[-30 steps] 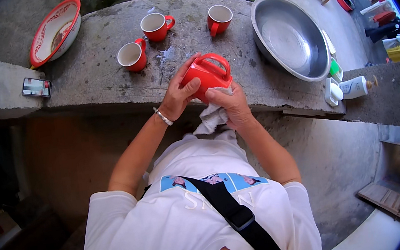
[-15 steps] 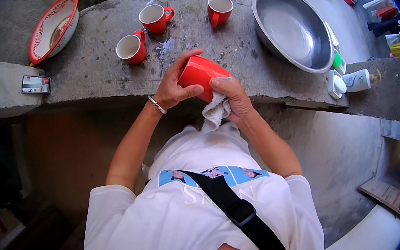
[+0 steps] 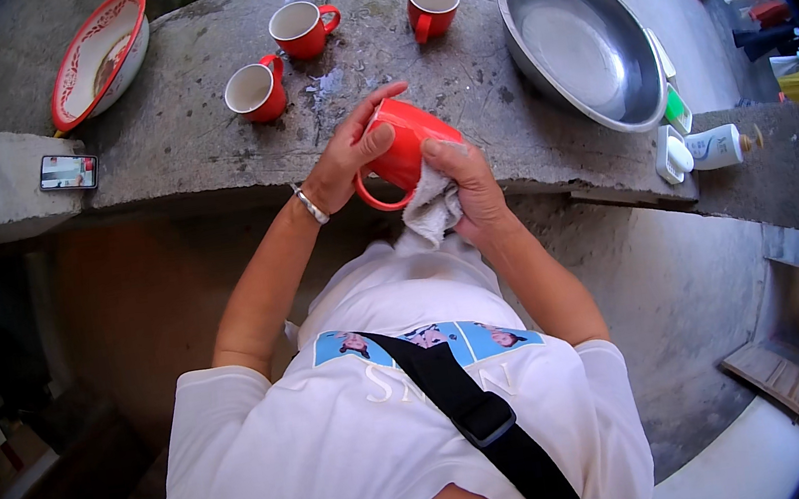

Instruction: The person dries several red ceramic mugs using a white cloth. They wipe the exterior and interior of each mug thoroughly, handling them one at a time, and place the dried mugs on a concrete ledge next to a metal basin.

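A red mug (image 3: pixel 413 134) lies tilted on its side between my hands, above the near edge of the concrete ledge. My left hand (image 3: pixel 353 152) grips it at its left end, thumb across the near side. The mug's handle loop hangs toward me. On the right, my right hand (image 3: pixel 469 183) presses a whitish cloth (image 3: pixel 433 207) against the mug, thumb on the red surface. The cloth's loose end droops below the mug. Beyond my hands stand three more red mugs with pale insides: one mug (image 3: pixel 256 94) nearest, another mug (image 3: pixel 298 32) behind it, and a third mug (image 3: pixel 434 10) farther right.
A large metal basin (image 3: pixel 539 80) rests on the ledge (image 3: pixel 207 164) at right, near a soap dish (image 3: pixel 674 156), a white pump bottle (image 3: pixel 715 147) and a green-and-white brush (image 3: pixel 676 107). A red-rimmed enamel basin (image 3: pixel 64 110) and a phone (image 3: pixel 67 172) are at left.
The held mug has turned in my hands, so its handle now shows on the near side. My left thumb has moved up along it. The cloth stays in my right hand.
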`<state>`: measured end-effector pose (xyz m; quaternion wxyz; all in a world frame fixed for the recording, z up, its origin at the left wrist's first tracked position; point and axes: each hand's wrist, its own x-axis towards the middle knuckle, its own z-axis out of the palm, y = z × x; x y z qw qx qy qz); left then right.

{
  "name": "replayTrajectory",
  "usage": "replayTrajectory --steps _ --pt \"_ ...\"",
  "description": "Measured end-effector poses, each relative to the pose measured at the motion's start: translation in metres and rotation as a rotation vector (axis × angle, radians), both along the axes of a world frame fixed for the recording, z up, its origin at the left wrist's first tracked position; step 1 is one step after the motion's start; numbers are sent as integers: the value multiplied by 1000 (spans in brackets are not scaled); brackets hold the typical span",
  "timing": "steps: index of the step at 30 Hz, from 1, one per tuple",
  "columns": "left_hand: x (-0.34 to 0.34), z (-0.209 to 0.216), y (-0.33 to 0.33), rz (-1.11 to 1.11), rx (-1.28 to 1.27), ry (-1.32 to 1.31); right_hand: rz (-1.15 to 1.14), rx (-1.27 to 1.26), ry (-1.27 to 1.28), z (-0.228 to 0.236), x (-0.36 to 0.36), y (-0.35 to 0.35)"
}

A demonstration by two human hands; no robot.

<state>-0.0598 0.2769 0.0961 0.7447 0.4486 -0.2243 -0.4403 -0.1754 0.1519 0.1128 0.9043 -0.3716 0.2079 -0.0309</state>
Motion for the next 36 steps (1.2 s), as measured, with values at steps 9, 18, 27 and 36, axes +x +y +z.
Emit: replayTrajectory --steps 9,18,27,36 --pt "-3 0 0 22 101 341 470 -1400 -513 -34 0 -20" --pt "-16 5 5 128 -31 -55 74 -173 -33 4 -1 -2" --pt "-11 -10 7 228 55 506 38 -1532 -546 -25 -5 -10" --pt "-29 -33 -12 326 -70 604 -249 -2089 -533 -25 4 19"
